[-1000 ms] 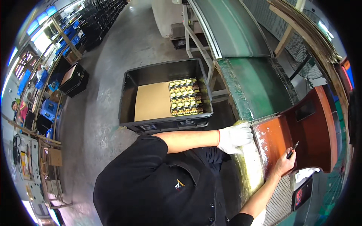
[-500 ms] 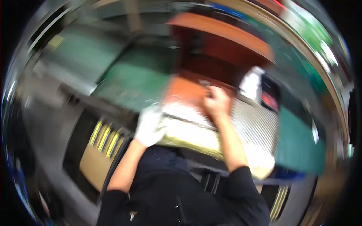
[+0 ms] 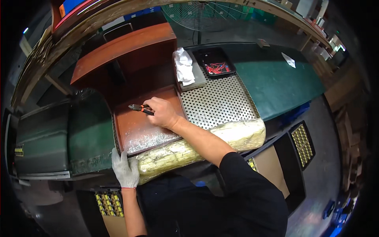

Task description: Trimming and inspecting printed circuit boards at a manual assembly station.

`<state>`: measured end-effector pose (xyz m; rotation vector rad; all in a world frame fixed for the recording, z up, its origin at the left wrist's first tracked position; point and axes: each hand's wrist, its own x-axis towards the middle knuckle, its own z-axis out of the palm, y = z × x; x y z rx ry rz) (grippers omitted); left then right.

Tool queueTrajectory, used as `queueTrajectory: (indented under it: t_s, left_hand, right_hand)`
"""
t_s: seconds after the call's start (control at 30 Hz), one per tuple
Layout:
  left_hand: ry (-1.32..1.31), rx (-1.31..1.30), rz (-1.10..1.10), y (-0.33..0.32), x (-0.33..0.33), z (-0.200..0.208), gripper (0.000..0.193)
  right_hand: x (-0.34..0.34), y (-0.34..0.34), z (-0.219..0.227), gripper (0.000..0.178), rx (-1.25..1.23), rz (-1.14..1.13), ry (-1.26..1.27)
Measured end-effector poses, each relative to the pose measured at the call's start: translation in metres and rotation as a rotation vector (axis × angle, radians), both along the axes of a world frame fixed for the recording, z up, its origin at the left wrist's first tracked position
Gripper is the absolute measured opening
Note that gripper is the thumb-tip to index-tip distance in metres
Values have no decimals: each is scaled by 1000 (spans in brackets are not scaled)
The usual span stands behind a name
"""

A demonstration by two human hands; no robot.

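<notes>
My bare right hand (image 3: 162, 112) is closed round a pair of pliers (image 3: 138, 108) with black and orange handles, its jaws pointing left. It is above a shallow red-brown tray (image 3: 134, 128) whose floor glistens with small specks near the front. My left hand (image 3: 125, 170), in a white knitted glove, rests with fingers extended at the tray's front left corner. It touches the end of a yellow padded roll (image 3: 166, 158) wrapped in clear film along the front edge. My right forearm lies across the roll.
A red-brown hood (image 3: 130, 43) rises behind the tray. To the right are a perforated metal plate (image 3: 217, 100), white crumpled paper (image 3: 184, 65) and a black tray (image 3: 215, 55) of red wires. Green belts (image 3: 276, 83) flank the station. Below stand bins with yellow-topped boards (image 3: 108, 203).
The view has swung rightward and turned sharp from blurred. My left hand is now at the tray's front left corner. The pliers in my right hand show clearly over the tray.
</notes>
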<state>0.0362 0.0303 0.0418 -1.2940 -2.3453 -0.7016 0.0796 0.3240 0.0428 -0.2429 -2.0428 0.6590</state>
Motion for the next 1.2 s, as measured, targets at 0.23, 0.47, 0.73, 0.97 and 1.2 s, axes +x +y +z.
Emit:
queueTrajectory:
  t_s: [0.23,0.47,0.73,0.97,1.2]
  left_hand:
    - [-163,-6,6,-6,0,-2,36]
    - [-142,16,-38,-10,-6,-13,31]
    - [-172,-31,-36,-9,-1,-7,29]
    - [-135,3,-43,-11,-3,-14,31]
    - [-65,-9,-72,-12,-3,-13,37]
  right_hand:
    - [24,47,42,23,-82,-243,-533]
    - [38,72,21,24,-193,-400,-626]
    - [44,68,24,26,-198,-437,-666]
    - [39,69,20,25,-156,-415,-673]
    - [40,70,26,23,-235,-409,-634]
